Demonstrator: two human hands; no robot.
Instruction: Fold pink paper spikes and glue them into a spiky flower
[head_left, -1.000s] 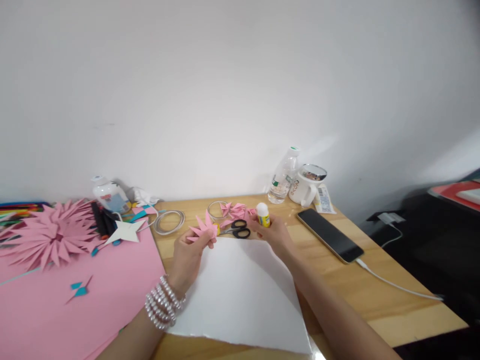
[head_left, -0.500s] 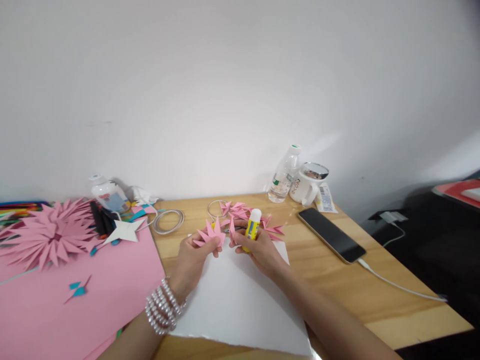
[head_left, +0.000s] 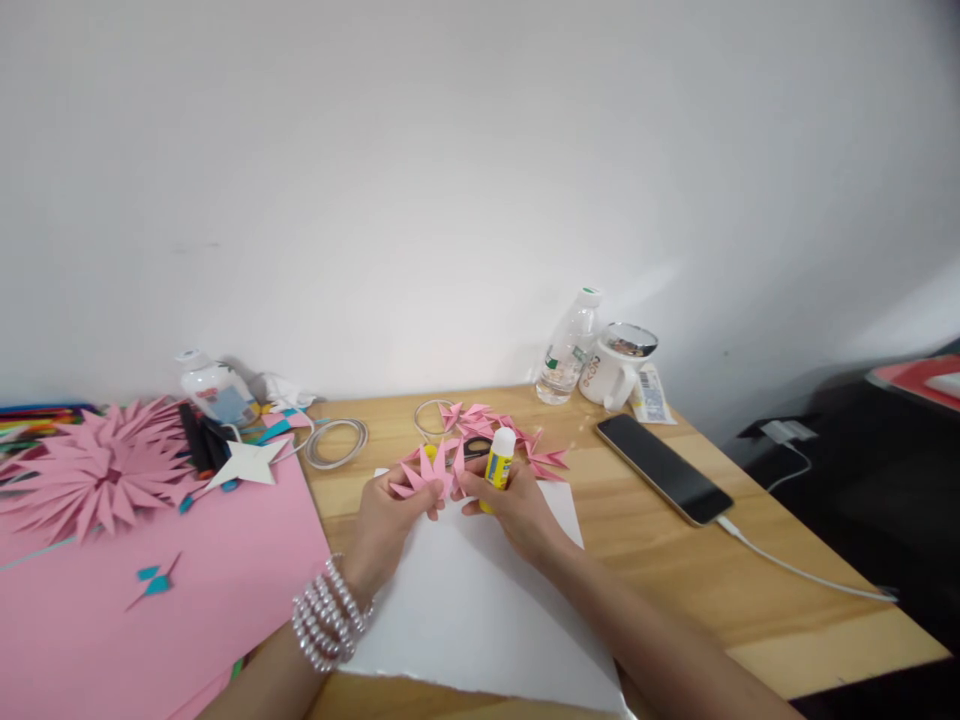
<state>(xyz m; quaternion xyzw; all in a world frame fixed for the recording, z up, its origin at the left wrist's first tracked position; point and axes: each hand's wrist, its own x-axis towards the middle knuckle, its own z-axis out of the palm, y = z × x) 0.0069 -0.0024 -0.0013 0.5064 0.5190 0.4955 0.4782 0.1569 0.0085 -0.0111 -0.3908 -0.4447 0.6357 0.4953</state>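
one glue stick (head_left: 499,462) and one spiky pink cluster (head_left: 430,474) were held by a white sheet (head_left: 472,610)

the left hand (head_left: 388,512) pinched the cluster. the right hand (head_left: 523,508) was closed around the glue stick, its fingertips holding a pink folded piece (head_left: 458,467) just beside the cluster. black-handled scissors (head_left: 477,441) lay behind on the wooden worktop (head_left: 660,570), near more pink pieces (head_left: 480,417).

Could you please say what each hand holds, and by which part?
Left hand: pink paper fan, lower edge. Right hand: glue stick, lower body, and a folded pink piece, lower end.
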